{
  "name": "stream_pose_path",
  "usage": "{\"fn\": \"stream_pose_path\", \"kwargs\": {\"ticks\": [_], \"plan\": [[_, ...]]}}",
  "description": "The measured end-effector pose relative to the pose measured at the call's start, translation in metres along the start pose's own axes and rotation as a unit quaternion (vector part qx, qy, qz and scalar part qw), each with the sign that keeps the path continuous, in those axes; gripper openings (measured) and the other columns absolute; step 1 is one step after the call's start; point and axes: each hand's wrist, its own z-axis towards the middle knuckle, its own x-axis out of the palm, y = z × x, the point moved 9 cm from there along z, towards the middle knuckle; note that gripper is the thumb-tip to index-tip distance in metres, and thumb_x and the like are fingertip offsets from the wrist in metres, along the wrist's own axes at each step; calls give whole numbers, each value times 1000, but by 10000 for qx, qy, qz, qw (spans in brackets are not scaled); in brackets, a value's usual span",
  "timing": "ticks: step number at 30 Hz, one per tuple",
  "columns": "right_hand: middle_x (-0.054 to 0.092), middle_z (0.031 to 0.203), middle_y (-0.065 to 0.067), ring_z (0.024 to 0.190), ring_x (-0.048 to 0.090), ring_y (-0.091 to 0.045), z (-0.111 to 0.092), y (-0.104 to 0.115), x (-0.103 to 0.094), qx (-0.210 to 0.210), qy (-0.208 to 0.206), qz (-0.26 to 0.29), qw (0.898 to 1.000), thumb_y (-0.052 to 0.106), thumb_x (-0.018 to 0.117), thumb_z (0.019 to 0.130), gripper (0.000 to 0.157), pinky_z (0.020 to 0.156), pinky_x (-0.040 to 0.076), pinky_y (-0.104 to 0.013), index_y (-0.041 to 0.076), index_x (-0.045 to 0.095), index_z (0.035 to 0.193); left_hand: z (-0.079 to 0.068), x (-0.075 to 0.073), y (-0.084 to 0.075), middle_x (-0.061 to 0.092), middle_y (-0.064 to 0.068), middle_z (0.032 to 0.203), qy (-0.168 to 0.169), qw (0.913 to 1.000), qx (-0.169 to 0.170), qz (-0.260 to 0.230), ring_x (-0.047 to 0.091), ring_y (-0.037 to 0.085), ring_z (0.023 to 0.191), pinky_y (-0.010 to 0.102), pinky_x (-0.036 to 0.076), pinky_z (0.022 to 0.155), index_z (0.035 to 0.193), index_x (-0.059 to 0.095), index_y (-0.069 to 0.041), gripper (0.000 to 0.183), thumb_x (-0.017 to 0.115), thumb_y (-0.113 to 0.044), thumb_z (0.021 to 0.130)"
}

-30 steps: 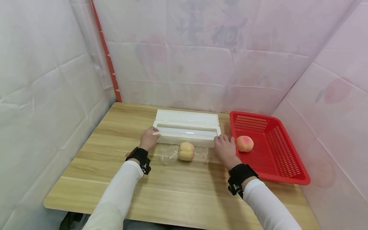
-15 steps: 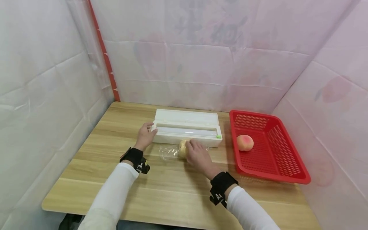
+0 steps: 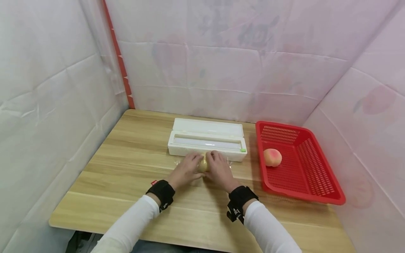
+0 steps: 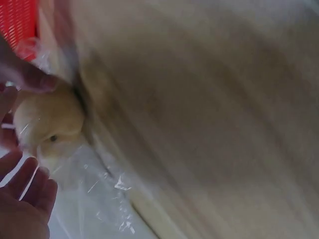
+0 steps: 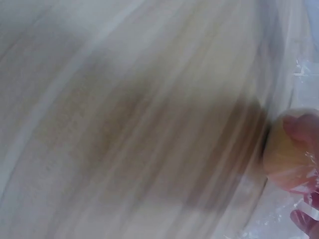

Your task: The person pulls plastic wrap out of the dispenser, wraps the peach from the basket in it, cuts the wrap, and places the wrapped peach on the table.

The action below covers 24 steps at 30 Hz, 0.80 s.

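Note:
Near the middle of the table a yellow-pink peach (image 3: pixel 204 164) sits on clear plastic film (image 4: pixel 94 199), in front of a white cling film dispenser (image 3: pixel 207 153) with its lid back. My right hand (image 3: pixel 218 170) holds the peach from the right; in the right wrist view its thumb (image 5: pixel 301 128) lies on the fruit. From the other side my left hand (image 3: pixel 186 171) comes up to the peach. Its fingers (image 4: pixel 31 193) are loosely bent and spread beside the fruit in the left wrist view. Both hands hide much of the peach and film in the head view.
A red plastic basket (image 3: pixel 300 196) stands at the right of the wooden table (image 3: pixel 126 168), with another peach (image 3: pixel 272 157) inside. A green piece (image 3: pixel 243 150) shows at the dispenser's right end. White sheets (image 3: pixel 221 70) hang behind and at both sides.
My right hand has gone from the dispenser's right end to the peach and grips it. My left hand has left the dispenser's left end and moved right to the peach.

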Motion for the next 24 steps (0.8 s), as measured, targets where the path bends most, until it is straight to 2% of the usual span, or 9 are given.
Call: {"fn": "stream_pose_path", "kwargs": {"ticks": [3,6,10,15,18,24], "plan": [[55,113,-17,97,57,-33,1,2,-2,-129,102,-3,9999,32,91,67,72,80,53,-46,0,55,121,-4,11,-1,61,15,124,254,9983,-158,492,57,31,118,42,48,103,133,54,0,81,88,-38,71],[56,109,-14,94,57,-29,2,3,-4,-290,354,134,9989,34,89,67,69,80,53,-42,1,58,119,-5,19,0,59,13,128,551,9945,-309,834,55,30,119,42,46,105,139,51,-3,88,88,-43,69],[55,108,-11,92,53,-23,2,2,-5,-238,905,478,9945,35,86,71,67,79,51,-36,2,60,124,-3,22,-2,58,11,127,759,9907,-275,1095,55,29,117,42,43,107,139,51,-3,90,88,-45,68],[53,108,-9,92,49,-20,-1,-2,-2,74,1318,778,9882,36,82,73,67,76,49,-32,1,60,126,-2,25,-2,60,6,124,962,9865,-354,1280,56,25,115,40,43,107,135,53,-6,85,87,-48,69],[54,109,-10,95,51,-21,-5,-5,3,342,1604,1087,9805,38,81,74,68,78,50,-34,1,60,128,-2,28,-3,60,3,125,1117,9845,-417,1288,55,24,116,40,43,107,134,54,-10,83,86,-51,69],[54,123,-16,101,56,-23,-13,-12,11,759,2191,1799,9560,37,77,78,72,84,52,-38,4,54,138,0,30,-5,62,2,120,1383,9827,-452,1148,57,23,114,40,46,104,131,56,-13,80,85,-54,69]]}}
